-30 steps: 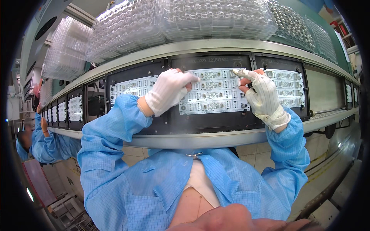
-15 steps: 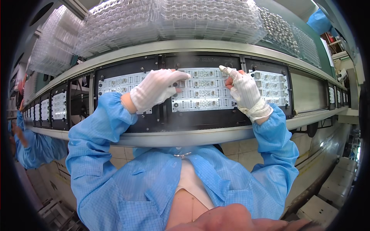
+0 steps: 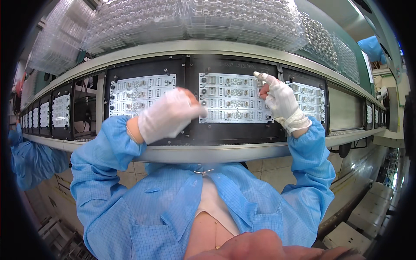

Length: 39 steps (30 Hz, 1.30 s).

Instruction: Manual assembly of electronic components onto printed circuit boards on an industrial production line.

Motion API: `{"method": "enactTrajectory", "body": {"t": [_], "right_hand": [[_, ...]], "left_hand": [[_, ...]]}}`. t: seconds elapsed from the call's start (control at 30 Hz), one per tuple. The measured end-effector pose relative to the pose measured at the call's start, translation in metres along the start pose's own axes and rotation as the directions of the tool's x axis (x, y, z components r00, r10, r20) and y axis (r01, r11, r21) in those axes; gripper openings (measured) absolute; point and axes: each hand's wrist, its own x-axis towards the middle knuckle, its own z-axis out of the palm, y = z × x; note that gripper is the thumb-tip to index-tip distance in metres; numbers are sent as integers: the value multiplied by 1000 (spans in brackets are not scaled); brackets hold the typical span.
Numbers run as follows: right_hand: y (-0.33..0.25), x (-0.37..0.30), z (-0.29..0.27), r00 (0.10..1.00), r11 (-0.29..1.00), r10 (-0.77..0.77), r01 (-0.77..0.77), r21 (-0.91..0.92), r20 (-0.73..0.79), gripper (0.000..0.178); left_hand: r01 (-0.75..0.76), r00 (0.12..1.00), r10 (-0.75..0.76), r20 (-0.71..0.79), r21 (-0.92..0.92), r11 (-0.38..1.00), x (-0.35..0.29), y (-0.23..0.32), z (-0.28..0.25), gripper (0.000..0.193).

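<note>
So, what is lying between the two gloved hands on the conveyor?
In the head view, a white circuit panel in a black carrier spans between the left hand and right hand.

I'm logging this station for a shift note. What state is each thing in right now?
Left hand: gloved, curled, resting at the middle circuit panel's left edge.
Right hand: gloved, forefinger raised, at that panel's right end.
Middle circuit panel: seated flat in its black carrier.
Left circuit panel: seated, untouched.
Clear blister trays: stacked on the shelf above.
</note>
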Motion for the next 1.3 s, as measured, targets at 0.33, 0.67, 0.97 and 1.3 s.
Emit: {"method": "enactTrajectory", "body": {"t": [0.33, 0.67, 0.97, 1.3], "right_hand": [[4, 7, -15, 992, 996, 48, -56, 71, 116, 73], [-1, 7, -10, 993, 999, 49, -51, 9, 103, 72], [-4, -10, 3, 972, 936, -226, 198, -290, -68, 57], [-3, 29, -63, 983, 959, -155, 127, -253, -93, 48]], "left_hand": [[-36, 979, 28, 204, 33, 999, -27, 38, 14, 32], [-89, 995, 91, -43, 56, 994, -33, 30, 25, 21], [-59, 997, 60, -45, 9, 998, -31, 34, 29, 29], [-91, 996, 89, -26, -69, 993, -23, 40, 35, 26]]}}
